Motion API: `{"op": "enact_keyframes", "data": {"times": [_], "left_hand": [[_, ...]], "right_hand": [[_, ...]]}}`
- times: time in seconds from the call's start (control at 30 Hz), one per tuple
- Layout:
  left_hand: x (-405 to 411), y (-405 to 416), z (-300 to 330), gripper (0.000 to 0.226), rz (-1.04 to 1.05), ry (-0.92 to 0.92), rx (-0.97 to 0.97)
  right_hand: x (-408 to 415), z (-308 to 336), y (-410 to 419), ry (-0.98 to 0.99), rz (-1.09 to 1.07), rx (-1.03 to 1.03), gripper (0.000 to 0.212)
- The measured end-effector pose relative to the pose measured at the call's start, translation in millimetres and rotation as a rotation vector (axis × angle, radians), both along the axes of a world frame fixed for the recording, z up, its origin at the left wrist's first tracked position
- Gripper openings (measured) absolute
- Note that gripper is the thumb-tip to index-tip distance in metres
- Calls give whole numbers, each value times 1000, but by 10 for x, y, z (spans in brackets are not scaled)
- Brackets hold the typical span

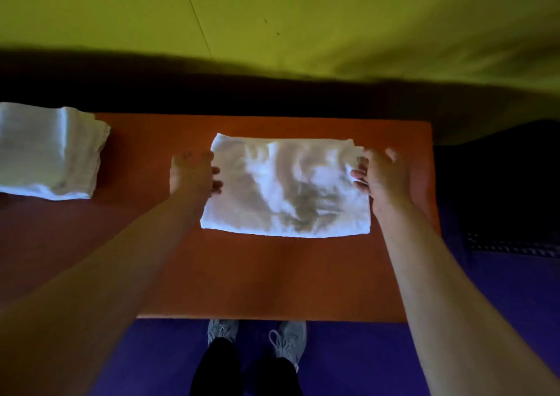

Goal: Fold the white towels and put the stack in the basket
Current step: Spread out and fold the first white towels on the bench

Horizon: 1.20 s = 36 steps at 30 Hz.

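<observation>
**One head-worn view, looking steeply down**

The single wide-angle camera sits on the person's head and faces forward and down over the flat orange tabletop (272, 274), close enough that both forearms run in from the bottom corners. Grey laced shoes (257, 338) show directly below the near table edge. A yellow-green wall (333, 16) fills the top, its lines bent by the lens.

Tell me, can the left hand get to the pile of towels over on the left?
Probably yes. The left hand holds the edge of the towel in the middle, and only bare table lies between it and the pile.
</observation>
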<state>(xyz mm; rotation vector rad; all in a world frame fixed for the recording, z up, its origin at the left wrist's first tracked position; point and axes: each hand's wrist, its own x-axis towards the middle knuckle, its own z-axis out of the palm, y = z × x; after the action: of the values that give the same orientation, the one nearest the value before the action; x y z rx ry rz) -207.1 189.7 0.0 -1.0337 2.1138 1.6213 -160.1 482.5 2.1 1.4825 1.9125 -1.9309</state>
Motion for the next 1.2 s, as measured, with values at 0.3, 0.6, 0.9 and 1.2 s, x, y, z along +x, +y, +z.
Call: {"op": "enact_keyframes", "data": {"times": [0.3, 0.6, 0.9, 1.2], "left_hand": [[761, -280, -416, 46, -370, -56, -424], [677, -276, -222, 21, -211, -106, -327], [966, 139, 247, 19, -515, 406, -591], [1292, 1272, 111, 45, -951, 466, -586]], "right_hand": [[668, -439, -724, 207, 1080, 1058, 60], [901, -577, -935, 29, 1161, 964, 64], [1040, -540, -597, -12, 824, 755, 36], [767, -415, -397, 46, 69, -169, 35]]}}
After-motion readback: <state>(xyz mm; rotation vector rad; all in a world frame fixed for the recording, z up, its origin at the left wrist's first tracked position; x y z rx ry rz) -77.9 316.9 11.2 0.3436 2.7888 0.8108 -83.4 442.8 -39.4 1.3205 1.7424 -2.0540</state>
